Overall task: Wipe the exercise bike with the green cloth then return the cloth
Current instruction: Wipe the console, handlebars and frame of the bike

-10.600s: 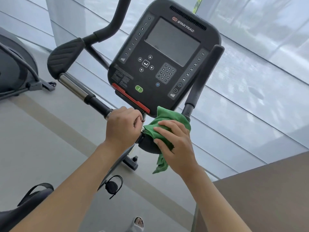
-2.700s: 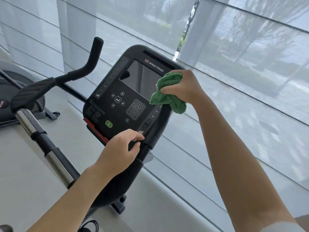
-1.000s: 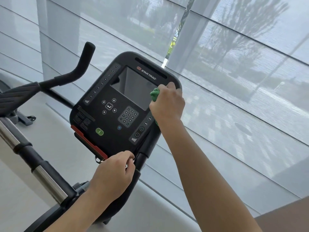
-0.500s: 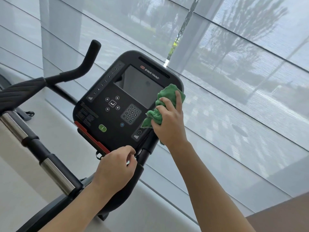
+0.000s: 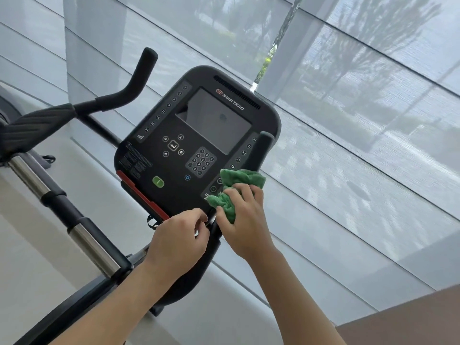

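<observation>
Head view, sole view.

Item, exercise bike (image 5: 159, 257): one, black frame, occupying the 9 o'clock to centre of the picture.
- Console (image 5: 196, 143): one, sitting at centre, tilted, screen dark. It is showing one green button (image 5: 158, 182), one number keypad (image 5: 202, 162), one red strip (image 5: 142, 194) along its lower left edge, and one "STAR TRAC" mark above the screen.
- Handlebar horns: two. The left horn (image 5: 139, 73) is rising toward 11 o'clock; the right horn (image 5: 263, 143) is showing only its tip at the console's 3 o'clock edge.
- Chrome grip sections (image 5: 89, 245): two, running along the bar from 9 o'clock toward 7 o'clock.

Item, green cloth (image 5: 239, 185): one, bunched, lying against the lower right corner of the console, at 5 o'clock of the screen.

Item, hands: two.
- Right hand (image 5: 245, 220): fingers curling over the cloth, thumb underneath, gripping it in a bunch and pressing it to the console corner.
- Left hand (image 5: 178, 241): sitting at 6 o'clock of the console, just beside the right hand, fingers loosely curled, fingertips touching the console's bottom edge by the stem. Whether it is actually clasping anything cannot be told.

Item, window blinds (image 5: 361, 120): translucent panels filling the 12 to 4 o'clock area, trees showing faintly through.

Item, brown surface (image 5: 410, 319): one, sitting at the 5 o'clock corner.
</observation>
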`<state>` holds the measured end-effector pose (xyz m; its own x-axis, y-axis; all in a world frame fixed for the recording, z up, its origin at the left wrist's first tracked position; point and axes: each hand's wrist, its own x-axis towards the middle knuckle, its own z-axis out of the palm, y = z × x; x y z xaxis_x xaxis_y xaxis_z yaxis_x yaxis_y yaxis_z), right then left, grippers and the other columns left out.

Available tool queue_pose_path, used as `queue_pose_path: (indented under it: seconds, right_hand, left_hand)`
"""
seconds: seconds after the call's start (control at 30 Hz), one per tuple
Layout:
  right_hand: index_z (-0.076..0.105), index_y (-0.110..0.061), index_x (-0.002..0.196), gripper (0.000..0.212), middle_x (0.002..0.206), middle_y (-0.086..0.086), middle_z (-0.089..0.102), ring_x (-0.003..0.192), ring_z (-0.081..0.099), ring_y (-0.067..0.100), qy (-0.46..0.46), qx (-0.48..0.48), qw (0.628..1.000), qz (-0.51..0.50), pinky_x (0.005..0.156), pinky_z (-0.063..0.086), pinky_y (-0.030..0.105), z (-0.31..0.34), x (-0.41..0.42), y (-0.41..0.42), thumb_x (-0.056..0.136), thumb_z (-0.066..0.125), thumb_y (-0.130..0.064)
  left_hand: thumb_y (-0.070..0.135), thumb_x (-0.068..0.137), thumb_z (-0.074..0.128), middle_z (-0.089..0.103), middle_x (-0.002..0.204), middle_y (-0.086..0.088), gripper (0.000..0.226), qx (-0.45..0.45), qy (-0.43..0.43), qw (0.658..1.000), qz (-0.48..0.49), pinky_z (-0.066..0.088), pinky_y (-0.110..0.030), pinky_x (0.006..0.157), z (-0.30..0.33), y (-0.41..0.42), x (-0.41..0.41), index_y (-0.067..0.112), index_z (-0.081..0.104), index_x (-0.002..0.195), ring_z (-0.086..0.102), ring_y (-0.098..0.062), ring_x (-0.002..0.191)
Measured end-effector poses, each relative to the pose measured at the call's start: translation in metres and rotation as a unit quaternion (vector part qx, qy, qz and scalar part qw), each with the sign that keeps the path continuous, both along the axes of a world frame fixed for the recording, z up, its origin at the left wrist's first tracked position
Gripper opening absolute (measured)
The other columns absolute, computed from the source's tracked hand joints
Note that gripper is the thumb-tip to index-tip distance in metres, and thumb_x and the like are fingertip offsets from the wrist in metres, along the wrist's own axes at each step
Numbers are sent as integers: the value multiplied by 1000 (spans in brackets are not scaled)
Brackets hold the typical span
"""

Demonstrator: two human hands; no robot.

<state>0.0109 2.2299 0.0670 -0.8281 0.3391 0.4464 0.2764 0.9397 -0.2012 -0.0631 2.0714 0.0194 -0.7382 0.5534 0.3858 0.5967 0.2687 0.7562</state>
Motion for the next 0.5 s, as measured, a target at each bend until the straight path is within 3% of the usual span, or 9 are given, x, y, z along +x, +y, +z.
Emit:
queue_pose_path:
  seconds: [0.13,0.27,0.37,0.5]
  right_hand:
    - [60,-29,130,37,138,-15,45,125,38,16,-6,-60,998,16,108,36,25,-7,20,-7,95,56,-42]
    - [64,-30,117,22,129,-18,48,120,53,12,-12,-168,983,69,102,46,25,-9,44,-11,95,64,-31]
    - [69,-26,111,17,123,-17,53,114,60,12,-19,-186,978,88,95,48,19,2,58,-7,94,67,-24]
    - [70,-19,109,17,118,-9,55,109,61,12,83,-164,982,51,92,49,17,32,52,6,92,67,-15]
  left_hand:
    - [19,96,62,66,73,16,11,9,-6,1000,1,52,-25,58,0,-1,-1,28,68,95,63,-8,64]
    - [17,93,63,55,58,11,18,15,-10,1000,4,46,-28,49,0,-2,-4,28,57,81,56,-12,56]
    - [16,92,62,53,56,10,18,18,-5,1000,7,42,-25,50,1,-2,-3,28,56,80,55,-10,54]
    - [14,94,61,56,57,9,20,15,-20,1000,12,49,-33,53,3,-1,-1,27,58,79,56,-10,54]
